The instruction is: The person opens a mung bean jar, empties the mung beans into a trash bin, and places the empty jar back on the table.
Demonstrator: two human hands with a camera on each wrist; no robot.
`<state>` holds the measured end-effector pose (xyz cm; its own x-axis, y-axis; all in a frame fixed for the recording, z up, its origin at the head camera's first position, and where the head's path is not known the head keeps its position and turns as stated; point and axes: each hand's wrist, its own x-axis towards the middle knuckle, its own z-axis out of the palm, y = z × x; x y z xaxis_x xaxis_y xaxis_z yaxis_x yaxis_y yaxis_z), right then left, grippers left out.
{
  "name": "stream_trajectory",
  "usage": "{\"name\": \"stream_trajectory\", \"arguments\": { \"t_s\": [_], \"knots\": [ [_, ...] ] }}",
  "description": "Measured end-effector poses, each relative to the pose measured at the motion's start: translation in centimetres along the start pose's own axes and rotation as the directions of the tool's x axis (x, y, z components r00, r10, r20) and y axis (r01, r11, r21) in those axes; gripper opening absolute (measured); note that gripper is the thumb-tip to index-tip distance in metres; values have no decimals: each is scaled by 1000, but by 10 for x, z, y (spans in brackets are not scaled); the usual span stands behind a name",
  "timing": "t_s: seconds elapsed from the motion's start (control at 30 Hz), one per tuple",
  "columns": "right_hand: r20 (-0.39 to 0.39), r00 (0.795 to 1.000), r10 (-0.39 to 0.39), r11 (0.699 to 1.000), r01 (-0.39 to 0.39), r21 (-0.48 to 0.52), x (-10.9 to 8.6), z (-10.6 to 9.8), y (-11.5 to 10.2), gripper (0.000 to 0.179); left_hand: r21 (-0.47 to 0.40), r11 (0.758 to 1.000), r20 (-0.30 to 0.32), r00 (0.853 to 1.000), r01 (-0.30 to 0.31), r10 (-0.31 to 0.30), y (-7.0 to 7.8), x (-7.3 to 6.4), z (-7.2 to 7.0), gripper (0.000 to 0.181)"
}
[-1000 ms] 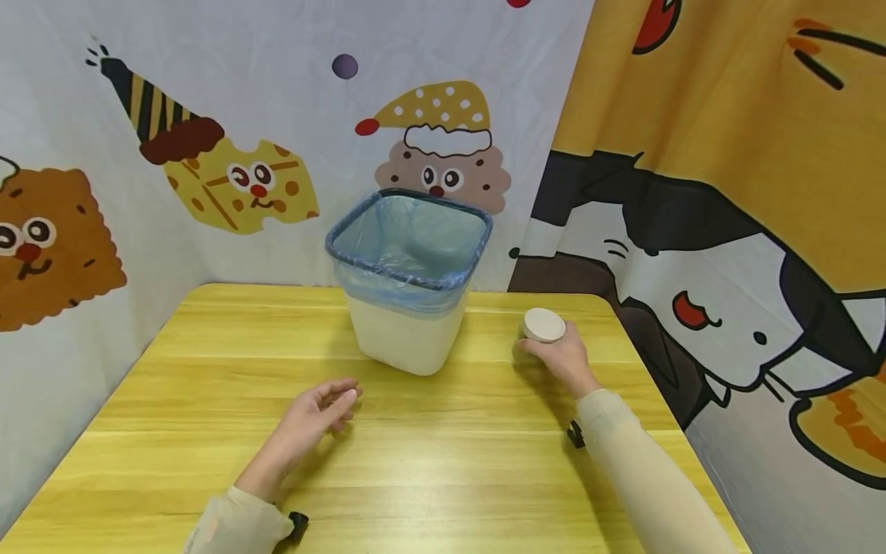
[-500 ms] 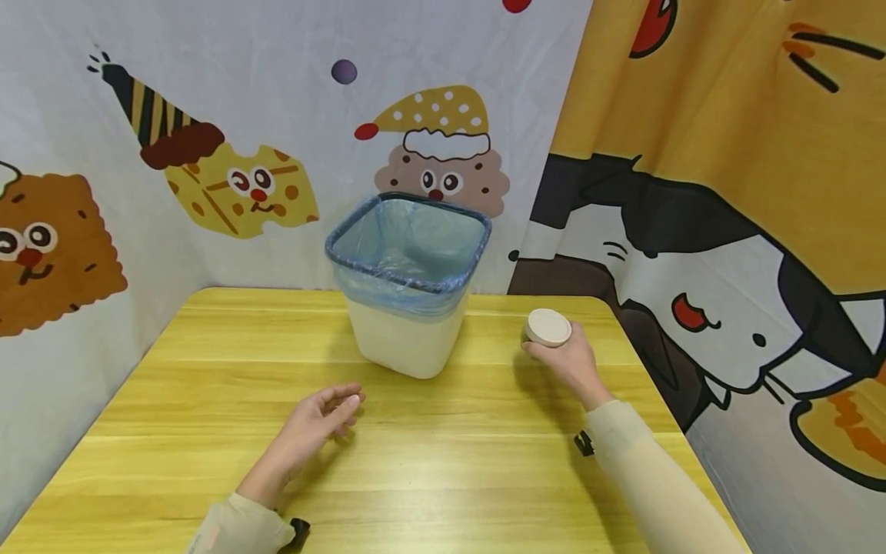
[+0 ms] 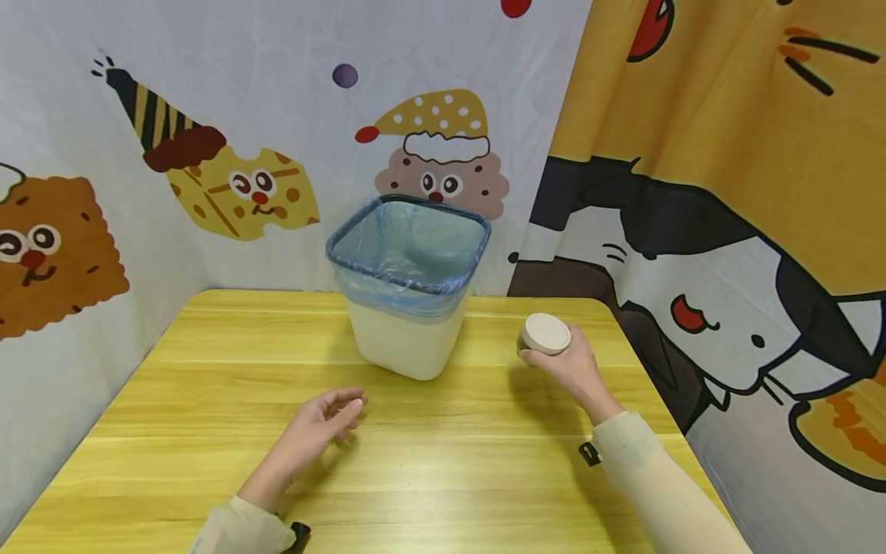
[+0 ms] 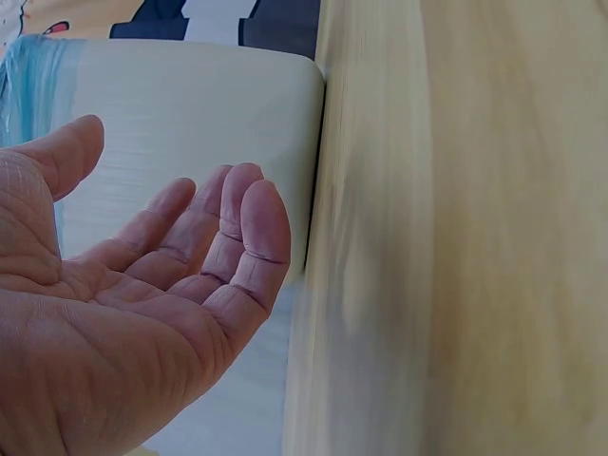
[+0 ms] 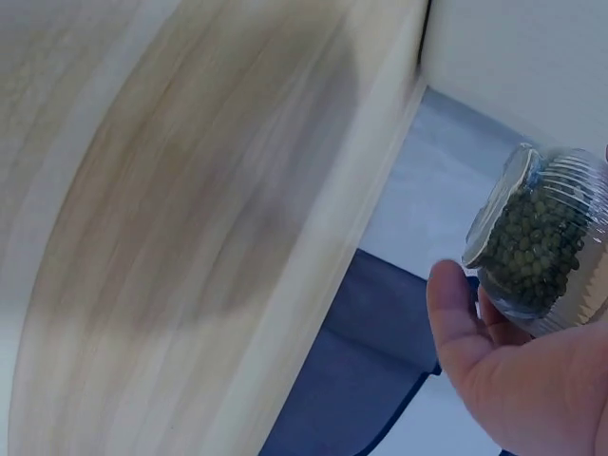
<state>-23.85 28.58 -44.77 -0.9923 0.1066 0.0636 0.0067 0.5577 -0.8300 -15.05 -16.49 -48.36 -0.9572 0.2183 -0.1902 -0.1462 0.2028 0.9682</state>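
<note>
Fingers grip jar; bin apart

The right hand has raised the lidded jar slightly.

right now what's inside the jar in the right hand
What look like small green beans show through the clear jar in the right wrist view. From above, the white lid covers them; whatever lies behind the right hand is hidden.
</note>
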Motion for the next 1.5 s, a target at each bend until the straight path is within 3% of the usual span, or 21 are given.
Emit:
{"name": "stream_trajectory", "arguments": {
  "t_s": [0.63, 1.07, 1.5],
  "knots": [
    [89, 989, -122, 993, 122, 9, -35, 10, -31, 87, 26, 999, 17, 999, -30, 29, 6, -4, 8, 62],
    [138, 980, -146, 989, 144, 24, -62, 13, -44, 89, 24, 996, 97, 992, -84, 81, 11, -10, 11, 64],
    [166, 968, -188, 982, 183, 49, -86, 12, -54, 86, 9, 997, 126, 989, -81, 79, 19, -15, 17, 64]
  ]
}}
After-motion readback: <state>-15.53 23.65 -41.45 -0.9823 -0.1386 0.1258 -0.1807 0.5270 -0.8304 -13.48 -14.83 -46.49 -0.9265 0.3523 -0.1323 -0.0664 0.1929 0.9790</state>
